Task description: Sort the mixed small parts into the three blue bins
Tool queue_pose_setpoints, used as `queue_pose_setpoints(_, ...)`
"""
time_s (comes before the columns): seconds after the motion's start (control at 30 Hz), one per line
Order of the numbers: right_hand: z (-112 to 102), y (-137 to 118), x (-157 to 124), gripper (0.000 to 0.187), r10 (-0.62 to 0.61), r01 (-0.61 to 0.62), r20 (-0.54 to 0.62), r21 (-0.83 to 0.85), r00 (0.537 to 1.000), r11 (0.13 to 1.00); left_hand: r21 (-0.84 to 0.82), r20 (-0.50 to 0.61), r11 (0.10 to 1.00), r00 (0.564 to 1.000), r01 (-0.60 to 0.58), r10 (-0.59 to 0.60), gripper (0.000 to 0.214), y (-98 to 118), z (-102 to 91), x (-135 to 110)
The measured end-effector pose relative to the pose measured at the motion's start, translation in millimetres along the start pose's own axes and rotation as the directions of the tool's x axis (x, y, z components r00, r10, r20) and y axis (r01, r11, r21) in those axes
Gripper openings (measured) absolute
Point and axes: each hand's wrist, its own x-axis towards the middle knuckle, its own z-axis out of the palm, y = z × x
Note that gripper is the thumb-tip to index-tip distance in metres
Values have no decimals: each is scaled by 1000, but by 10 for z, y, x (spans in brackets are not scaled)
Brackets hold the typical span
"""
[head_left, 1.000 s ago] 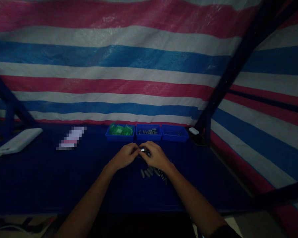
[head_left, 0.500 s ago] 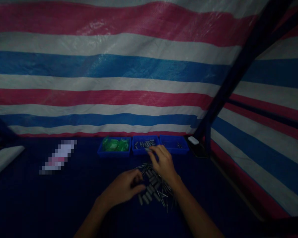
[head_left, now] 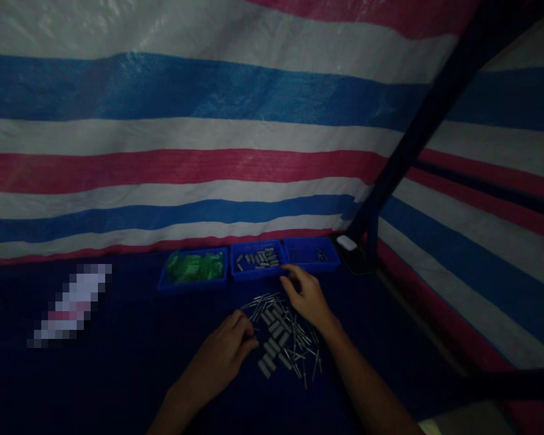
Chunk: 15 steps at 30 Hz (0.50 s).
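My right hand [head_left: 309,296] is held over the far right of the pile, just before the blue bins. Its thumb and forefinger are apart, with nothing seen between them. At the pile's left side, my left hand [head_left: 229,344] has its fingers curled in towards the thumb; whether something thin is in them is too dark to tell. Between the hands lie several short grey cylinders [head_left: 272,346] and many thin metal pins [head_left: 301,338]. The middle blue bin [head_left: 256,276] holds more of the grey cylinders.
To the left stands a blue bin [head_left: 193,285] of green plastic packets. A right-hand blue bin [head_left: 312,241] holds a few small pins. Beyond it, a small white case [head_left: 346,243] rests on a dark flat object. A blurred-out sheet [head_left: 75,302] lies left. Striped sheeting [head_left: 185,136] hangs behind.
My right hand has drawn back from the middle bin, and the small grey piece at its fingertips is gone from them. My left fingers have curled closer together. The view has tilted down.
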Motion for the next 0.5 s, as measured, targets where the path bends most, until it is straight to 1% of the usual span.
queue_pose_setpoints(0.07, 16, -146, -47, 20, -98, 96, 109, 24, 989, 995, -105, -61, 994, 998, 23, -30, 15, 21, -7, 46)
queue_pose_setpoints(0.1, 19, -222, -74, 17, -159, 155, 182, 36, 970, 987, -158, -82, 987, 996, 22, -35, 16, 27, -9, 66)
queue_pose_setpoints(0.17, 29, -353, -130, 15, -256, 244, 320, 77, 912, 967, -255, -132, 967, 991, -3, -32, 18, 22, 1, 96)
queue_pose_setpoints(0.23, 52, -427, -177, 17, -306, 277, 401, 128, 864, 952, -338, -172, 941, 985, -29, -31, 21, -5, 30, 117)
queue_pose_setpoints(0.3, 91, -441, -207, 16, -324, 274, 438, 174, 839, 946, -409, -171, 912, 984, -34, -40, 31, -44, 69, 129)
queue_pose_setpoints(0.37, 135, -422, -222, 13, -329, 265, 452, 200, 829, 943, -452, -150, 892, 988, -35, -38, 38, -79, 101, 134)
queue_pose_setpoints(0.43, 171, -398, -225, 7, -322, 257, 441, 202, 838, 945, -458, -170, 888, 985, -43, -40, 38, -104, 110, 134)
queue_pose_setpoints(0.5, 190, -383, -218, 2, -298, 245, 408, 178, 863, 953, -419, -208, 907, 977, -43, -50, 35, -116, 94, 128)
